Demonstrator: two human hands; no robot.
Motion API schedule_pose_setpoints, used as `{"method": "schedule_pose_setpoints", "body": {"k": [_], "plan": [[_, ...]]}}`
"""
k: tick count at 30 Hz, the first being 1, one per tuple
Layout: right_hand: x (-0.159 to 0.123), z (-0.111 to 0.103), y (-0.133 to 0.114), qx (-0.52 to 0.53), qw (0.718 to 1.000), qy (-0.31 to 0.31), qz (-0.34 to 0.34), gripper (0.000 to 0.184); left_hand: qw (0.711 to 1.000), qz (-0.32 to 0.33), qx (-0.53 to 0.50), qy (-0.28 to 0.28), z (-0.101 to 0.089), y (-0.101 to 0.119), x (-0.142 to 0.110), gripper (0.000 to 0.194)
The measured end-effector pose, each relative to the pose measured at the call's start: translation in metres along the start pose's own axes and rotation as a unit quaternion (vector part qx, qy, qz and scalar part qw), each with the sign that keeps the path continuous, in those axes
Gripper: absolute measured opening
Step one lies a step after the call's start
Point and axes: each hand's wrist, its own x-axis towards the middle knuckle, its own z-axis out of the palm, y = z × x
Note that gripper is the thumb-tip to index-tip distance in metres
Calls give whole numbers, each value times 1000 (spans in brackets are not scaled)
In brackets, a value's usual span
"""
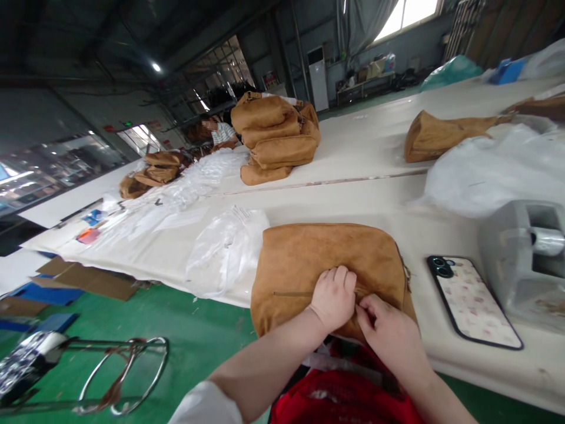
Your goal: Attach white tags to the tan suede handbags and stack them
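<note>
A tan bag [309, 253] lies at the table's front edge, right before me, with a zip line across its near side. My left hand [334, 298] rests on it with curled fingers, at the right end of that zip line. Close beside it, my right hand [386, 327] pinches at the same spot, thumb and forefinger together. What lies between the fingertips is too small and too covered to make out. Some metal hardware shows on the bag's right end.
Right of the bag lie a phone [477, 300] and a grey tape dispenser [525, 253]. Clear plastic bags [229, 247] lie to the left. Stacked tan bags [278, 132] stand farther back, near a seated person [223, 134]. A metal-framed stool [123, 377] stands on the green floor.
</note>
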Motion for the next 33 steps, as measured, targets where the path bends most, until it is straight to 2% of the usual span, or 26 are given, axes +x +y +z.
{"method": "schedule_pose_setpoints", "body": {"k": [3, 5, 8, 10, 12, 15, 19, 26, 33], "plan": [[-3, -1, 2, 17, 1000, 15, -18, 17, 994, 78, -69, -31, -27, -9, -4, 26], [-6, -1, 2, 30, 998, 41, -43, 18, 989, 109, -99, 8, -49, -31, -11, 41], [-7, 0, -1, 9, 987, 81, -135, 19, 993, 5, -39, 109, -62, -70, -18, 52], [-3, 1, -4, -42, 971, 78, -220, 22, 990, -48, 2, 129, -56, -90, -18, 57], [3, 1, -7, -106, 950, 59, -287, 32, 991, -52, 17, 123, -44, -101, -16, 60], [12, -2, -9, -194, 919, 32, -343, 43, 991, -45, 18, 123, -32, -104, -14, 61], [23, -10, -11, -260, 876, 24, -405, 42, 991, -45, 8, 126, -30, -103, -14, 64], [38, -19, -11, -297, 830, 18, -473, 32, 993, -22, -17, 118, -25, -117, -9, 70], [41, -39, 1, -312, 811, -6, -495, 35, 993, 40, -60, 91, -23, -135, -4, 74]]}}
